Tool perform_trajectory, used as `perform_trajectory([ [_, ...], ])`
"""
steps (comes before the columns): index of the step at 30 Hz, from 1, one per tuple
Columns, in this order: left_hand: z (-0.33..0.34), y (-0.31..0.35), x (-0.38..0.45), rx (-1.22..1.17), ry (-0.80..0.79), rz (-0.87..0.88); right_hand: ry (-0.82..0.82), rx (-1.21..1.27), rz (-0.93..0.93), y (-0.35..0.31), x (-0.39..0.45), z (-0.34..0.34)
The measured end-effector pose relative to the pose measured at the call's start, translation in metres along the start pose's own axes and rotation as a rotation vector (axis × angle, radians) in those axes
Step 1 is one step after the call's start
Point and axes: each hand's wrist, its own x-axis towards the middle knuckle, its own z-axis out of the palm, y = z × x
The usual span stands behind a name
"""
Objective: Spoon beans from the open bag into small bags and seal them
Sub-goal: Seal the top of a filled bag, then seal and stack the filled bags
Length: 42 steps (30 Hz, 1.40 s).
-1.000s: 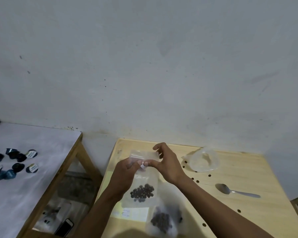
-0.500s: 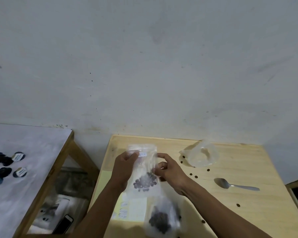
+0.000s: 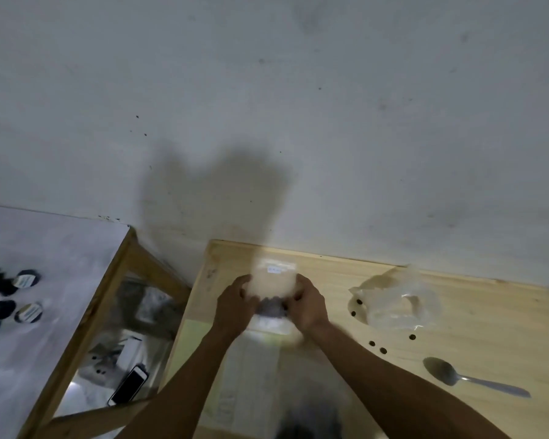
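Observation:
I hold a small clear zip bag upright over the wooden table, dark beans bunched low between my palms. My left hand grips its left side and my right hand grips its right side. The bag is blurred, so I cannot see whether its top is sealed. A second bag with dark beans lies blurred at the near edge between my forearms. A crumpled clear plastic bag sits to the right. The metal spoon lies on the table right of my right forearm.
Loose beans are scattered near the crumpled bag. A paper sheet lies under my arms. A white-topped table at left carries several dark round capsules; a phone lies on its lower shelf. The wall stands close behind.
Both hands slid from the bag's top down to its sides around the beans. The camera tilted upward and the bag now looks blurred.

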Motion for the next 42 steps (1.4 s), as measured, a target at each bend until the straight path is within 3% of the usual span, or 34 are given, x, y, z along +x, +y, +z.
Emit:
perform_trajectory([
  [9, 0.015, -0.028, 0.028, 0.294, 0.093, 0.051, -0.142, -0.255, -0.029, 0.006, 0.025, -0.006],
  [12, 0.010, -0.022, 0.017, 0.167, 0.100, -0.016, -0.134, -0.242, -0.092, 0.009, 0.007, -0.029],
  [16, 0.003, -0.019, -0.016, 0.042, 0.134, 0.074, -0.098, -0.315, -0.180, 0.018, -0.029, -0.063],
  [20, 0.006, -0.025, -0.059, 0.033, -0.013, 0.171, -0.156, -0.435, -0.177, 0.026, -0.063, -0.083],
  [23, 0.013, -0.034, -0.088, 0.001, -0.220, 0.138, -0.190, -0.544, -0.178, 0.030, -0.089, -0.087],
  [26, 0.022, -0.044, -0.109, 0.029, -0.313, 0.078, -0.191, -0.677, -0.208, 0.037, -0.115, -0.084],
  [34, 0.041, -0.048, -0.132, 0.019, -0.324, -0.008, -0.144, -0.856, -0.172, 0.062, -0.139, -0.066],
  [42, 0.038, -0.038, -0.145, -0.276, -0.350, -0.046, -0.077, -0.593, -0.096, 0.075, -0.142, -0.056],
])
